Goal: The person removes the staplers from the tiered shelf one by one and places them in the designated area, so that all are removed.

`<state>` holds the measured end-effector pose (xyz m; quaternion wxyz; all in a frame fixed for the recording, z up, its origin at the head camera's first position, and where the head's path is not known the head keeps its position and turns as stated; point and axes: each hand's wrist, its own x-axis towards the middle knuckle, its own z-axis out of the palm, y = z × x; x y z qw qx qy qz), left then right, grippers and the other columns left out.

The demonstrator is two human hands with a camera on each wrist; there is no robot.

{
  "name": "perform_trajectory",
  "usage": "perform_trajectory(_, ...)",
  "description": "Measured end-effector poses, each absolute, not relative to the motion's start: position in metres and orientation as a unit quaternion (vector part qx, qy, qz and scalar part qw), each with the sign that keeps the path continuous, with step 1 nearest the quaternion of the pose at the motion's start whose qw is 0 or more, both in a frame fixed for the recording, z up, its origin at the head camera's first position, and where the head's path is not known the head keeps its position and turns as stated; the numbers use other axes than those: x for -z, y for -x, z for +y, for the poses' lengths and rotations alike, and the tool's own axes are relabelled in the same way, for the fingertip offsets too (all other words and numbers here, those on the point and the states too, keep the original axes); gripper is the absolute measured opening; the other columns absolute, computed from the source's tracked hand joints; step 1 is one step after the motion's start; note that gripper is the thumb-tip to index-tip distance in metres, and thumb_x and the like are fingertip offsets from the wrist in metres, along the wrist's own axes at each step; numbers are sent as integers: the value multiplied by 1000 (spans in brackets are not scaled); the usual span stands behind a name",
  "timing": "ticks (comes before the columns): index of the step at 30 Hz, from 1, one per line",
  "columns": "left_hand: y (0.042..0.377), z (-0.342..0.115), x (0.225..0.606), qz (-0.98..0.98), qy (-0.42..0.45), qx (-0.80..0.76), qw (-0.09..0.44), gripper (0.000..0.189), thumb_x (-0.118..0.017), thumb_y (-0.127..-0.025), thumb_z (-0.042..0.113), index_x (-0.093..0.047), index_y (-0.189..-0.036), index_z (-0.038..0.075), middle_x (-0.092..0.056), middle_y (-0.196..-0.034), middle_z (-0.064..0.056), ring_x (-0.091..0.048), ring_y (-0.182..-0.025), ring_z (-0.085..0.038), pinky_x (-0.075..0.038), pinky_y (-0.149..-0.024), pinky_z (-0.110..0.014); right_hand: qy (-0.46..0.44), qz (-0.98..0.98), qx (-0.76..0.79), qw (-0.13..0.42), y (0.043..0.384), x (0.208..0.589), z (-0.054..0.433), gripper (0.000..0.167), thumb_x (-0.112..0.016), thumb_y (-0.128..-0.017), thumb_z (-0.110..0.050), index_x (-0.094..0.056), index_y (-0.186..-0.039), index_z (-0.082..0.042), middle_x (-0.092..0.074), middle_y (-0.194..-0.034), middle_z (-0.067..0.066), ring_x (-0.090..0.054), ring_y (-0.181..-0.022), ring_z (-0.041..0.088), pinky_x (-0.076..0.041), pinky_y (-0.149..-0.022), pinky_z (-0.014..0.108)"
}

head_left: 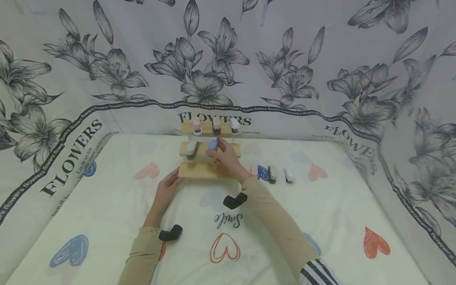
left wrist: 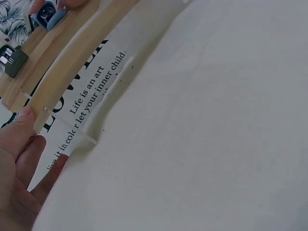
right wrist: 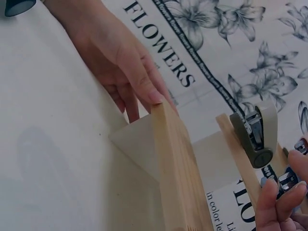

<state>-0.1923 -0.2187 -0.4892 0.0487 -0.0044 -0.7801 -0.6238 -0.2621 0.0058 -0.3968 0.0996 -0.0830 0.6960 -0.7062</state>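
Observation:
A three-tier rack with wooden shelves [head_left: 196,171] stands at the back of the table. My right hand [head_left: 228,158] pinches a small blue stapler [head_left: 212,145] at the middle shelf, between thumb and fingers. To its left on that shelf sits a grey-green stapler [right wrist: 262,137]. The top shelf carries a pink stapler [head_left: 196,124], a dark-based stapler [head_left: 216,126] and a white stapler [head_left: 234,126]. My left hand [head_left: 168,188] grips the left end of the bottom shelf, its thumb [left wrist: 25,115] at the board's corner and the other fingers below.
Right of the rack, a pink stapler [head_left: 253,169], a grey stapler [head_left: 272,174] and a white stapler [head_left: 288,176] stand in a row on the pale printed tablecloth [head_left: 199,253]. A flower-printed cloth [head_left: 228,87] hangs close behind the rack. Clear supports [right wrist: 137,144] hold up the shelves.

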Motion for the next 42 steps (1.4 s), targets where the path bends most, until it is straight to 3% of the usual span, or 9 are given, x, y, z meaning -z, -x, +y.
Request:
perform_trajectory(6,194,-217,490,-776,2,629,41,58,-59,-85,37,-41,-134,11,-40,-135,-6,-41,-119,-26,-34,-98,-36,82,698,706,87,263,401,11,67,-69,-79,-10,-35,-136,-8,-37,-138,11,-50,-47,12,-46,-47,20)
perform_trajectory(13,193,-217,487,-780,-5,624,42,57,-60,-85,35,-42,-134,12,-41,-134,-6,-43,-118,-25,-35,-97,-35,105,743,658,65,257,404,17,68,-74,-75,-16,-40,-134,-8,-37,-136,13,-58,-58,21,-51,-54,30)
perform_trajectory(17,193,-218,489,-780,-2,625,40,58,-60,-84,37,-42,-134,13,-40,-135,-4,-42,-119,-24,-35,-97,-34,103,746,656,44,254,407,19,67,-76,-72,-16,-44,-130,-10,-42,-133,11,-58,-55,25,-51,-50,29)
perform_trajectory(26,193,-218,490,-775,2,631,44,60,-60,-83,39,-41,-134,11,-41,-135,-5,-42,-119,-22,-35,-97,-33,117,775,621,-9,252,412,22,57,-75,-73,-12,-50,-125,-11,-48,-128,12,-64,-70,28,-53,-49,32)
perform_trajectory(38,192,-217,489,-784,3,618,46,62,-59,-83,42,-41,-134,12,-41,-134,-5,-42,-119,-21,-35,-97,-33,136,758,637,23,236,391,32,61,-72,-73,-3,-45,-127,1,-47,-126,19,-59,-67,42,-53,-55,43)
perform_trajectory(42,191,-217,488,-791,-2,610,47,62,-59,-83,43,-41,-134,13,-40,-135,-4,-42,-119,-22,-36,-96,-34,131,745,652,42,241,398,39,62,-74,-72,-4,-47,-127,-4,-50,-125,13,-60,-64,39,-54,-55,40)
